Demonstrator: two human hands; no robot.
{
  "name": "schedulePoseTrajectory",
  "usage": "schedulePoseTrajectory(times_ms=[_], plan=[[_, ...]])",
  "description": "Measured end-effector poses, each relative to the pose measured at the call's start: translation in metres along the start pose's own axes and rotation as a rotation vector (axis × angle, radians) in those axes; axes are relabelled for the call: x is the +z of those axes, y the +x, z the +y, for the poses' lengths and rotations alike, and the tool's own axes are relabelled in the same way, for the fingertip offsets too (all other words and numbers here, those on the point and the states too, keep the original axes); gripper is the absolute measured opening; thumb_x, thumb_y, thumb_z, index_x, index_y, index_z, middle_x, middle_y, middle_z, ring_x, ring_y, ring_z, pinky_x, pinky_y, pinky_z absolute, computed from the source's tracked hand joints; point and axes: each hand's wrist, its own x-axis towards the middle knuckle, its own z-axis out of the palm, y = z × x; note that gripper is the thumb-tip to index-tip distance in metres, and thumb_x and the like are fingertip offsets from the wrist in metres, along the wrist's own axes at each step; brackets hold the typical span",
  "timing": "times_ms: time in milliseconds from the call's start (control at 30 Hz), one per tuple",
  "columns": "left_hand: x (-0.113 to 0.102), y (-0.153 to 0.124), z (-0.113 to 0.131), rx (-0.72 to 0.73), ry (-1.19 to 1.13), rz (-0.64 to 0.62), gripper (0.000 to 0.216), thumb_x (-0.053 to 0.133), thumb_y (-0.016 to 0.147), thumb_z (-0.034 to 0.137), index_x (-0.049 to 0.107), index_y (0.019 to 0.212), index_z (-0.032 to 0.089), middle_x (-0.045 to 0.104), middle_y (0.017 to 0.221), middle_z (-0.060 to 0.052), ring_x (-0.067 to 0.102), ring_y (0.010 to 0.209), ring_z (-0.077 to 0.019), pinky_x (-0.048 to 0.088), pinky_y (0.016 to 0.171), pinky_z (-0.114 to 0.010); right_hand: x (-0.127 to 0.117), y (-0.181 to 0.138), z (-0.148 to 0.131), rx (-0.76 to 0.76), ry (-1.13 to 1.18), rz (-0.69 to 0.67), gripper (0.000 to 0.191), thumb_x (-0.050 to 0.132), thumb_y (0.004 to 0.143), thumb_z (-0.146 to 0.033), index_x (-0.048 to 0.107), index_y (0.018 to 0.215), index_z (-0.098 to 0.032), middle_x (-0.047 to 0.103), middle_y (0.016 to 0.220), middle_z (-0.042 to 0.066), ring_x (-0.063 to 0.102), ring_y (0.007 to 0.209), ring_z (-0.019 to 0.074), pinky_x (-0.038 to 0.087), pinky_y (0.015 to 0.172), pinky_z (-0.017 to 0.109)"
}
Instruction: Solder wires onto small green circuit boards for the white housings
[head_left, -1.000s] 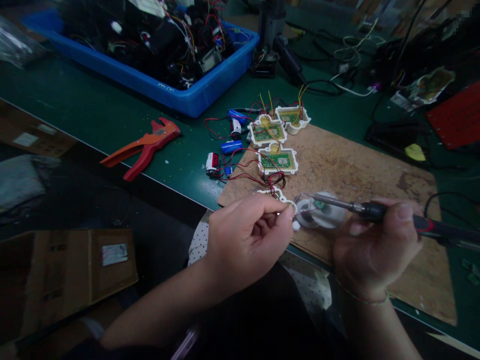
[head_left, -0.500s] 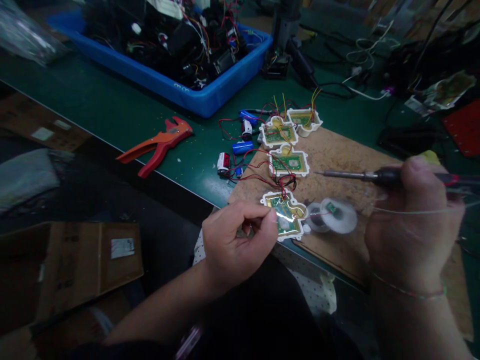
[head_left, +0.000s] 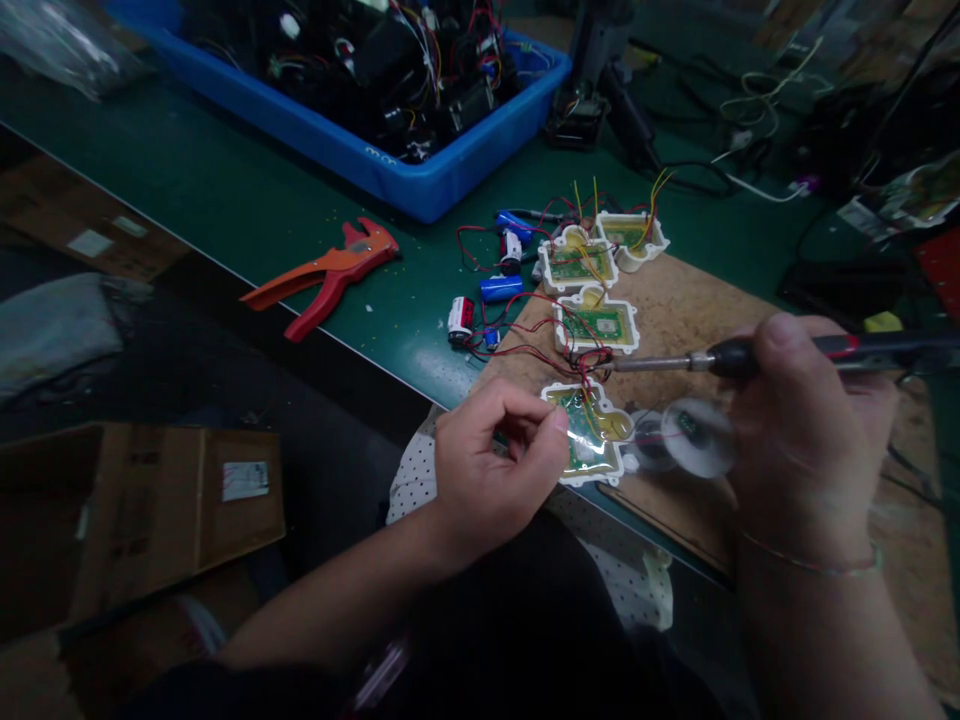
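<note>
My right hand (head_left: 806, 430) is closed round a soldering iron (head_left: 750, 355) with a black and red handle; its metal tip points left and ends just above the red wires by the nearest white circuit module (head_left: 589, 435). My left hand (head_left: 499, 465) is pinched shut at that module's left edge, thumb against forefinger; what it pinches is too small to make out. A white solder spool (head_left: 686, 440) lies right of the module on the brown work board (head_left: 697, 310).
Three more white modules (head_left: 596, 322) with red and yellow wires and blue batteries (head_left: 501, 288) lie further back. An orange wire stripper (head_left: 322, 275) rests on the green bench. A blue bin (head_left: 360, 150) of parts stands at the back. A cardboard box (head_left: 142, 510) sits below left.
My right hand has brought the iron down and left, its tip now over the nearest module's wires. My left hand stays pinched at the module. The camera has shifted slightly.
</note>
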Motion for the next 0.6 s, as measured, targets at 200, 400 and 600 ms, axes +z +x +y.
schedulePoseTrajectory(times_ms=[200,400,600], plan=[[0.0034,-0.0024,-0.0008,0.001,-0.040,-0.003,0.014,0.068,0.081,0.007,0.062,0.075,0.018,0.061,0.064,0.006,0.056,0.050,-0.0036,0.046,0.048,-0.014,0.0008,-0.0045,-0.0030,0.028,-0.033,-0.004,0.021,0.079,0.074,-0.037,0.071,0.065,-0.020,0.066,0.063,-0.001,0.054,0.056,0.0114,0.038,0.051,0.026],[0.0059,-0.0046,-0.0041,-0.062,-0.056,-0.011,0.011,0.068,0.084,0.011,0.063,0.077,0.018,0.062,0.066,0.005,0.060,0.049,-0.0062,0.049,0.047,-0.017,-0.0027,-0.0045,-0.0015,0.050,-0.026,-0.035,0.021,0.080,0.074,-0.039,0.071,0.065,-0.022,0.066,0.062,-0.001,0.052,0.051,0.0123,0.035,0.045,0.028],[0.0056,-0.0047,-0.0029,-0.033,-0.026,-0.007,0.012,0.069,0.083,0.010,0.063,0.077,0.018,0.061,0.065,0.006,0.058,0.049,-0.0047,0.048,0.048,-0.015,-0.0032,-0.0049,-0.0005,0.044,-0.019,-0.068,0.020,0.080,0.076,-0.042,0.072,0.068,-0.025,0.066,0.064,0.000,0.052,0.049,0.0140,0.035,0.044,0.030]])
